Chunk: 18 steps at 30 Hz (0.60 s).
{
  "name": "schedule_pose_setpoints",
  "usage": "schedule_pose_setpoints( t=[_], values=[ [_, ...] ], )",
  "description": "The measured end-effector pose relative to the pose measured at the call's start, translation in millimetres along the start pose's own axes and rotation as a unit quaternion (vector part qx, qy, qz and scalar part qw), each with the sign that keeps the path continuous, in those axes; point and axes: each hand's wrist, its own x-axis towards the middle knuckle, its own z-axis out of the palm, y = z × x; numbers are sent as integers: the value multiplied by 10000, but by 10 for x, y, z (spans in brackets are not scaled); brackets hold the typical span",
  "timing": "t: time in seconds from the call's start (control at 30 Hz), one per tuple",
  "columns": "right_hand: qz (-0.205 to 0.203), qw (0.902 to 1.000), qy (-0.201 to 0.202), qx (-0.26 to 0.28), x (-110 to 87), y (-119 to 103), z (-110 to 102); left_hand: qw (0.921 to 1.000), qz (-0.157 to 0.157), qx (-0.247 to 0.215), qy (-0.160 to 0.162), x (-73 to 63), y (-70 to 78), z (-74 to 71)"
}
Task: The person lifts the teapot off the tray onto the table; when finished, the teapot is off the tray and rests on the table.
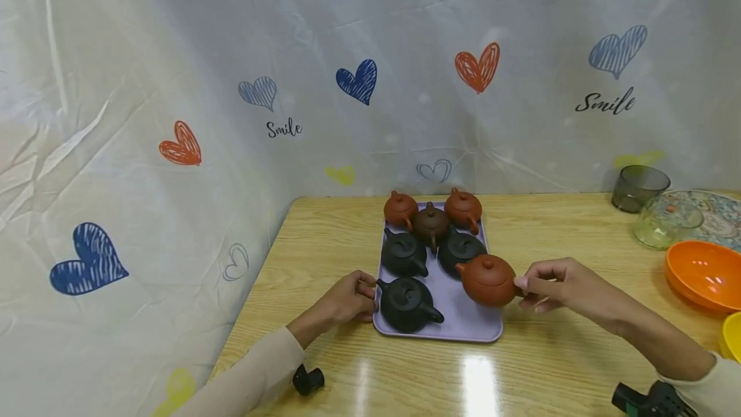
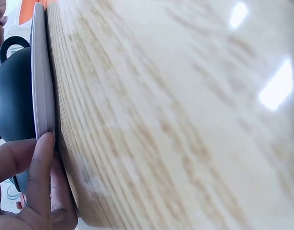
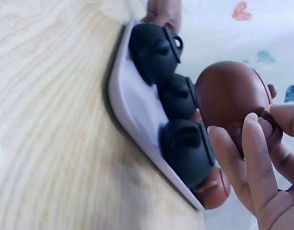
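Observation:
A lilac tray [image 1: 457, 304] lies on the wooden table. My left hand [image 1: 349, 298] holds its left rim, fingertips on the edge in the left wrist view, beside the front black teapot [image 1: 408, 304]. My right hand [image 1: 550, 285] pinches the handle of a reddish-brown clay teapot [image 1: 489, 280], held up above the tray's right side with its spout pointing left. In the right wrist view, fingers and thumb close around the handle of that teapot [image 3: 228, 98]. It partly covers a second black teapot [image 1: 460, 251]; a third black teapot [image 1: 403, 253] stands to the left.
At the tray's back stand a dark brown teapot [image 1: 431, 224] and two reddish ones, left [image 1: 401, 210] and right [image 1: 463, 209]. On the right are a grey glass [image 1: 639, 188], a greenish glass [image 1: 666, 224], a patterned plate [image 1: 718, 214], an orange bowl [image 1: 706, 275] and a yellow bowl [image 1: 734, 336].

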Motion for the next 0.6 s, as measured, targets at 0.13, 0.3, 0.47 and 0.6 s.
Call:
schedule_pose_setpoints(
  t=[0.13, 0.3, 0.47, 0.6],
  values=[
    [-71, 9999, 60, -38, -8, -37, -123, 10000, -9, -7, 9, 11, -7, 2],
    [-167, 9994, 299, -98, 26, -51, -261, 10000, 11, -61, 29, 18, -18, 7],
    [-197, 9981, 548, -217, 68, -38, -385, 9998, 14, -191, 13, 11, -20, 15],
    [-177, 9969, 721, -278, 112, -11, -473, 9998, 26, -192, 3, 5, -11, 18]
  ],
)
